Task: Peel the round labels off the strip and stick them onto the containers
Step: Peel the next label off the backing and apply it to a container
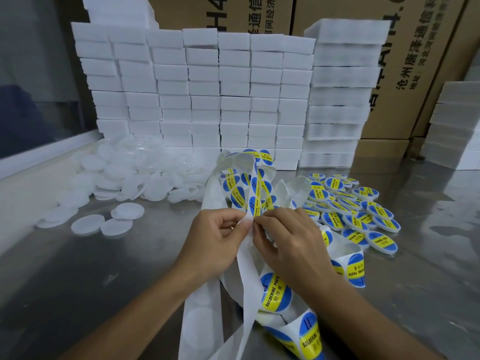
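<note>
White strip (248, 219), pinched between both hands' fingers (255, 221)

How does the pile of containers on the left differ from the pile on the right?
The left pile is plain translucent white with no labels; the right pile carries blue-and-yellow round labels. The left pile lies by the foam stacks, farther from the hands; the right pile lies beside the right hand. Both are flat round containers on the metal table.
</note>
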Action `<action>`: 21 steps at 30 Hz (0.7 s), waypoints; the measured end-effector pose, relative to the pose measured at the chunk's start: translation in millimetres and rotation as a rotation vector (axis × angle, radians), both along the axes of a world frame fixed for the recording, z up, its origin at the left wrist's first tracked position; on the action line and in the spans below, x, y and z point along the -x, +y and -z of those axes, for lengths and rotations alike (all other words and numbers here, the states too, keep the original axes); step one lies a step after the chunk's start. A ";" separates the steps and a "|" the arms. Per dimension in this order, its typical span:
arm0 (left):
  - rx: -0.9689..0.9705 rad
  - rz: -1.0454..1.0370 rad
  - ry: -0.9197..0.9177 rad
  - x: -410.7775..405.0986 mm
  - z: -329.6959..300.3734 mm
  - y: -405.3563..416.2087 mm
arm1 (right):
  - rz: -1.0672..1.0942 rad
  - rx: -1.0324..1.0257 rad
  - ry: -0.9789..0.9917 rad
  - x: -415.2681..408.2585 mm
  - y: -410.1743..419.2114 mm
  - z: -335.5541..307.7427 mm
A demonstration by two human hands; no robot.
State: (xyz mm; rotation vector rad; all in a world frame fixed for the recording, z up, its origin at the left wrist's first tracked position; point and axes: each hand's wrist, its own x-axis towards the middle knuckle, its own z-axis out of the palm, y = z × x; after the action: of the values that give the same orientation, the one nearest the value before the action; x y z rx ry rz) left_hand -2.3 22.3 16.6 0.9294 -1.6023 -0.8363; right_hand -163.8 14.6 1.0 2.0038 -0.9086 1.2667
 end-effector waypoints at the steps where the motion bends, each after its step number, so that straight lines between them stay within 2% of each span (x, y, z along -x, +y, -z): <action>1: 0.005 -0.003 -0.008 -0.1 0.0 -0.3 | 0.004 0.000 -0.003 -0.5 -0.3 0.3; 11: 0.052 -0.032 -0.077 -0.8 -0.1 -0.7 | 0.032 -0.025 0.005 -1.7 0.4 1.5; 21: 0.070 -0.068 -0.084 -0.9 0.5 -0.8 | 0.007 -0.047 -0.071 -1.7 1.9 1.6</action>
State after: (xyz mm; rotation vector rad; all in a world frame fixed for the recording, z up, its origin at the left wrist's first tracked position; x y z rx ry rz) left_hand -1.5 21.5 16.1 0.9748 -1.6521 -0.6971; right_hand -162.0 16.4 -0.6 2.0014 -0.9866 1.3309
